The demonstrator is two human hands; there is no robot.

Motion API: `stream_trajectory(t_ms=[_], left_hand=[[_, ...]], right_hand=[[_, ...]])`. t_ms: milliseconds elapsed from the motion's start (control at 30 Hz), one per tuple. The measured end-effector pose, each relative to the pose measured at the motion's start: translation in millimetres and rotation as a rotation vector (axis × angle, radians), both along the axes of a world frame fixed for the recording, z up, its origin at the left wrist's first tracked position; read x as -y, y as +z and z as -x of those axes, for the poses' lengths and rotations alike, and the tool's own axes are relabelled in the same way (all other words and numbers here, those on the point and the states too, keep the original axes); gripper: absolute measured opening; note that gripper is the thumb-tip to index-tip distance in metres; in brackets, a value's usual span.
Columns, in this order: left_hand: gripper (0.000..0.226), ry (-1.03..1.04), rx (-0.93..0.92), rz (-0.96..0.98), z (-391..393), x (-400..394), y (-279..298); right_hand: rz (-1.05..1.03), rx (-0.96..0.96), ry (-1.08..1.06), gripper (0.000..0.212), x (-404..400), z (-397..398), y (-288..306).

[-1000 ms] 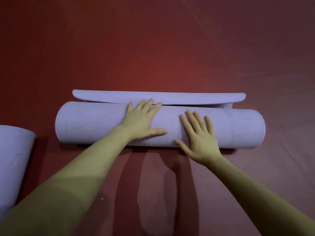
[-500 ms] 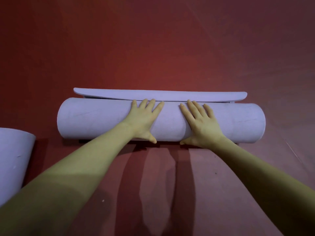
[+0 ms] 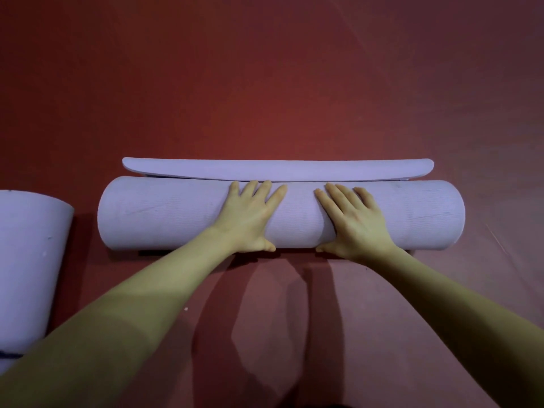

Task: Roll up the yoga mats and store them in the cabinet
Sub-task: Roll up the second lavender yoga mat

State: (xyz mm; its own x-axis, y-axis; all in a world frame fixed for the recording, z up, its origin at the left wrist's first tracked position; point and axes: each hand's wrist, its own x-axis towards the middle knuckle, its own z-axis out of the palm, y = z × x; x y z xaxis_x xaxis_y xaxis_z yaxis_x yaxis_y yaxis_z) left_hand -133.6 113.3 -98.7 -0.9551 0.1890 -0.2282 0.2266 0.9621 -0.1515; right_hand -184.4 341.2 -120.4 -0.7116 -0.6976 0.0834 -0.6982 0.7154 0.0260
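A lavender yoga mat [image 3: 164,213] lies across the red floor as a thick roll. Its last free strip [image 3: 276,169] curls up just beyond the roll. My left hand [image 3: 250,219] presses flat on the roll's middle, fingers spread and straight. Just to its right, my right hand [image 3: 353,222] lies flat on the roll in the same way. Both thumbs reach down the near side of the roll. No cabinet is in view.
A second lavender mat [image 3: 29,266] lies at the left edge, cut off by the frame. The red floor [image 3: 270,83] stretches bare beyond the roll and between my forearms.
The roll has turned away from me and the free strip has grown shorter. Both hands slid up over the roll, the right one drawing level with the left.
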Motion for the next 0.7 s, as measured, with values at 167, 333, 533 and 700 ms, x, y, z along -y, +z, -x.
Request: stream_trajectory(t_ms=[167, 333, 533, 700], left_hand=[[0.118, 0.038, 0.026, -0.006, -41.3, -12.5, 2.3], [0.122, 0.037, 0.050, -0.037, -76.8, -10.9, 7.2], [0.123, 0.018, 0.127, -0.065, -101.2, -0.7, 7.9], [0.116, -0.017, 0.145, -0.123, -85.8, 12.4, 14.7]], right_hand=[[-0.031, 0.031, 0.024, 0.125, -9.0, -37.6, 2.1], [-0.031, 0.065, 0.064, 0.122, -12.5, -66.5, 8.9], [-0.025, 0.162, 0.117, 0.120, -9.5, -88.0, 16.7], [-0.138, 0.290, 0.042, 0.118, -0.6, -68.9, 30.6]])
